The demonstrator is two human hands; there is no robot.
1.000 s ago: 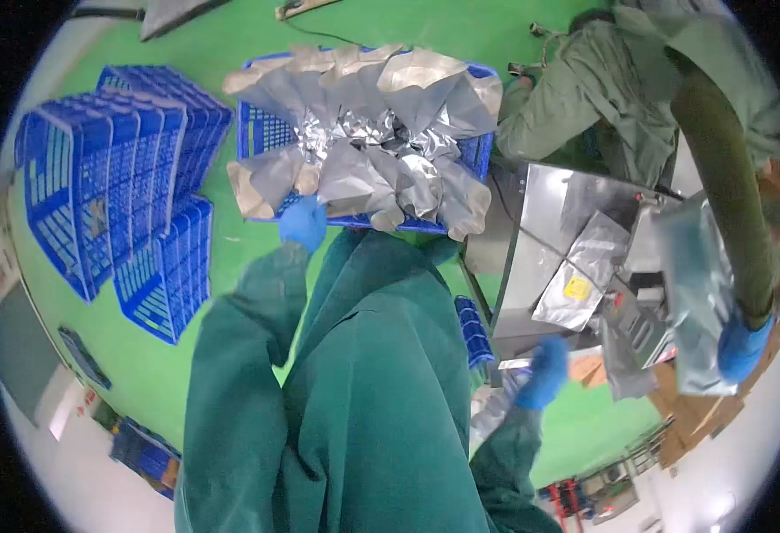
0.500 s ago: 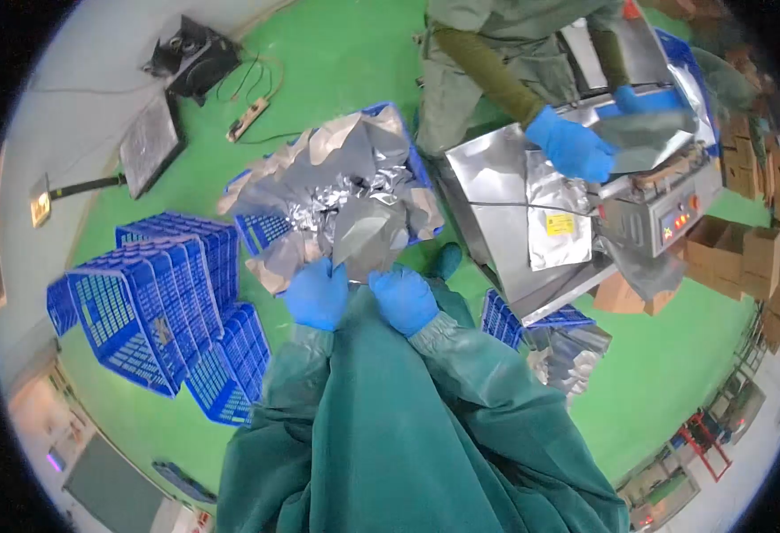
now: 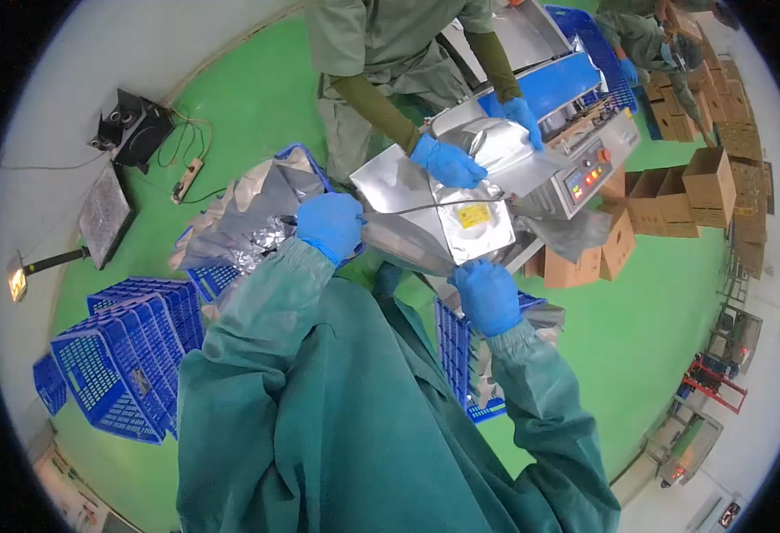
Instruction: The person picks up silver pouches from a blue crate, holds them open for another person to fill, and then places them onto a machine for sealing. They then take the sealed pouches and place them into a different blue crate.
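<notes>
Between my two blue-gloved hands a silver pouch is stretched out, dark grey and shiny. My left hand is closed on its upper left end, beside a blue crate lined with silver and tan sheets. My right hand grips its lower right end, above another blue crate. Just beyond the pouch, a silver packet with a yellow label lies on the metal machine. A co-worker's gloved hands hold down a silver pouch on that machine.
The machine's control panel has lit red displays. Stacked blue crates stand at the left. Cardboard boxes line the right side. A black device and a power strip are at the upper left, with cables on the green floor.
My view has turned toward the machine. My hands have moved apart and right from the lined crate, with the pouch now stretched between them. The co-worker's pouch now lies on the machine.
</notes>
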